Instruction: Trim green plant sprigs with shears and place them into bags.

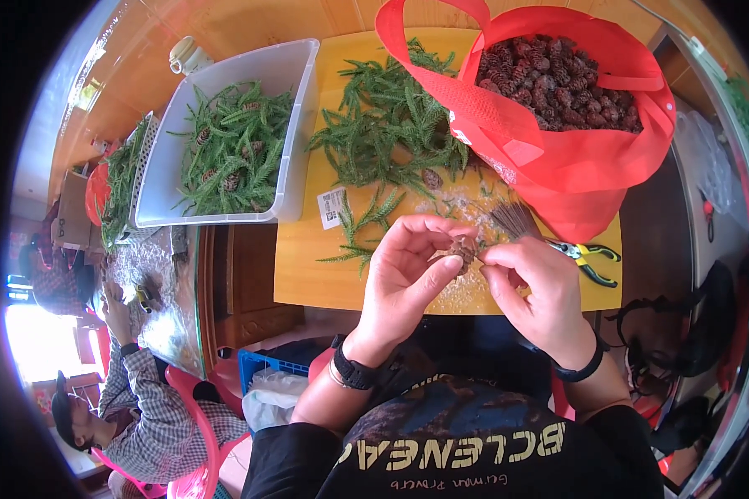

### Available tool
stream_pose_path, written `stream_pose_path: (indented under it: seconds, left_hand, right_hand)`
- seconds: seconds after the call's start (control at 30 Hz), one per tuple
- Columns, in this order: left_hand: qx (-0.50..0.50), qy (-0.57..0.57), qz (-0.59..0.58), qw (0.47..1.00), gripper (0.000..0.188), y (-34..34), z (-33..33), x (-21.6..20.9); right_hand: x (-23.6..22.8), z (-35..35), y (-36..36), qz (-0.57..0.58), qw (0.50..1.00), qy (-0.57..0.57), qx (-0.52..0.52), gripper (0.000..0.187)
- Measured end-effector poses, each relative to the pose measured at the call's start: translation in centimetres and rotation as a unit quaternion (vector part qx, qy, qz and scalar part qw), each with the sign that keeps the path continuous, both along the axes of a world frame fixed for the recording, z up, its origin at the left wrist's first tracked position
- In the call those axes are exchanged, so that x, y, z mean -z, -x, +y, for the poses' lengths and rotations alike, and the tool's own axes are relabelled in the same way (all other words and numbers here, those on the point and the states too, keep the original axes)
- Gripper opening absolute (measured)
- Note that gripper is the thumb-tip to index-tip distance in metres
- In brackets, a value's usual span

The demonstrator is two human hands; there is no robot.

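My left hand (404,274) grips a small brown pine cone (464,248) between thumb and fingers, above the front part of the yellow table. Close against the cone's right side, my right hand (541,283) is closed in a pinch of thumb and forefinger. What lies in that pinch is too small to make out. Just behind my right hand is a bundle of thin dark wires (516,218). Pliers with yellow and black handles (595,259) lie to its right. Another pine cone (431,178) rests by the green sprigs (391,125) farther back.
A red bag (591,179) full of pine cones stands at the back right. On the left is a clear plastic bin (295,166) holding green sprigs and cones. A white label (331,208) and pale crumbs lie on the yellow table (308,266). Another person (158,416) sits at far left.
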State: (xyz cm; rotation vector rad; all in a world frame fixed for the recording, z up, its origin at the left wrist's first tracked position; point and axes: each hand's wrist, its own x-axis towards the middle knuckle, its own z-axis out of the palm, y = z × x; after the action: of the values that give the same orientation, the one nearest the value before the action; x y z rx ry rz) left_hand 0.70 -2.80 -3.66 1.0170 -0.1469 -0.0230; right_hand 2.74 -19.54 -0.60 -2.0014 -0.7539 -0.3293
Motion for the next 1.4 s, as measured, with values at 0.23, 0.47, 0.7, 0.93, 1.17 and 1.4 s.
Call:
stream_pose_path:
  seconds: [0.23,0.47,0.7,0.93,1.17,1.4]
  left_hand:
    - [-0.014,-0.065,-0.001,0.998,0.040,0.2,0.1,-0.4]
    - [-0.044,-0.134,-0.033,0.989,0.048,0.3,-0.1,-0.2]
    - [-0.061,-0.168,-0.058,0.982,0.052,0.4,-0.4,-0.4]
    - [0.001,-0.116,-0.059,0.992,0.042,0.1,-0.2,-0.2]
    - [0.079,0.022,0.044,0.996,0.033,0.2,0.0,-0.3]
    - [0.106,0.049,0.003,0.993,0.026,-0.2,0.2,0.9]
  right_hand:
    - [-0.2,-0.3,-0.1,-0.041,0.998,0.045,0.016,0.021]
    - [0.1,-0.6,-0.1,-0.067,0.996,0.051,0.029,0.024]
    - [0.0,-0.6,0.1,-0.052,0.997,0.046,0.022,0.022]
    - [0.5,-0.4,0.3,-0.017,0.999,0.016,0.046,0.021]
    - [0.0,-0.5,0.3,-0.039,0.998,0.028,0.050,0.021]
    - [-0.2,-0.4,0.4,-0.074,0.996,0.022,0.044,0.021]
